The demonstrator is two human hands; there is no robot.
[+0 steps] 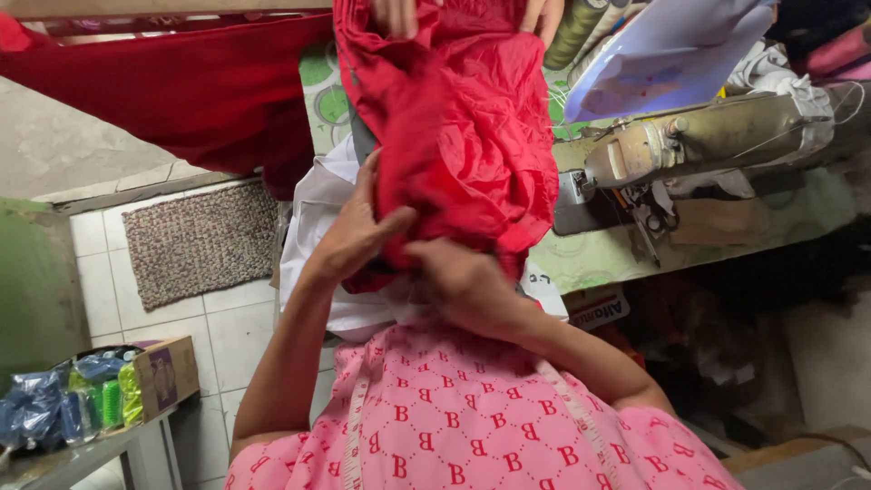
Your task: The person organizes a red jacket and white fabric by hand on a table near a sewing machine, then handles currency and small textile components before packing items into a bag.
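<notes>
A large crumpled red cloth [463, 127] hangs down in front of me over a sewing table. My left hand [352, 234] presses against its lower left side, thumb and fingers pinching a fold. At the cloth's bottom edge my right hand [464, 283] is closed on the fabric. Another person's hands [395, 14] hold the cloth's top edge at the upper border of the view. A white cloth [313, 213] lies beneath the red one. A measuring tape hangs over my pink patterned top [454, 426].
An old sewing machine [708, 136] stands on the green patterned table [599, 254] at the right, a pale blue sheet [671, 50] above it. A speckled mat [200, 240] lies on the tiled floor. A cardboard box [168, 374] with coloured spools sits on a shelf at lower left.
</notes>
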